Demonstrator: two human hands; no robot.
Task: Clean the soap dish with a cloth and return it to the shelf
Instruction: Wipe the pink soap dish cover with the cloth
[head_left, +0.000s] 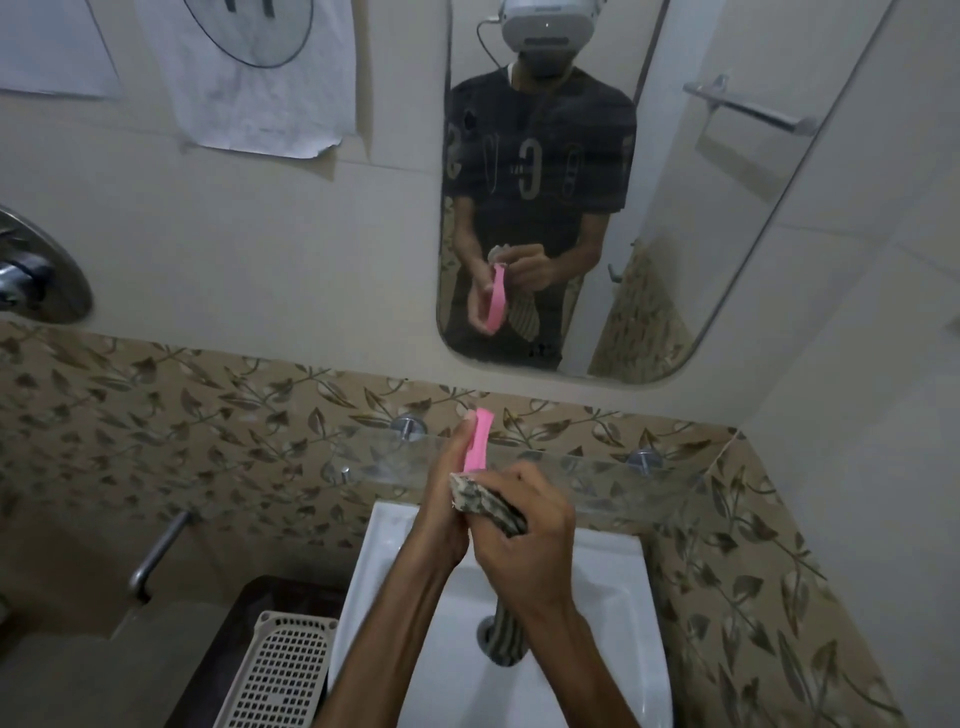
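Note:
My left hand (447, 499) grips a pink soap dish (478, 441), held upright on its edge above the white sink (384, 561). My right hand (524, 540) holds a striped grey cloth (483, 501) bunched against the lower part of the dish; the cloth's tail hangs down below my wrist. Just behind the hands runs a clear glass shelf (597, 467) on metal pegs. The mirror (675, 260) shows the same grip from the front.
A white perforated plastic basket (280, 670) sits left of the sink. A metal pipe (156, 551) and a chrome wall fitting (36, 270) are at the left. Papers (249, 78) hang on the wall. Patterned leaf tiles surround the basin.

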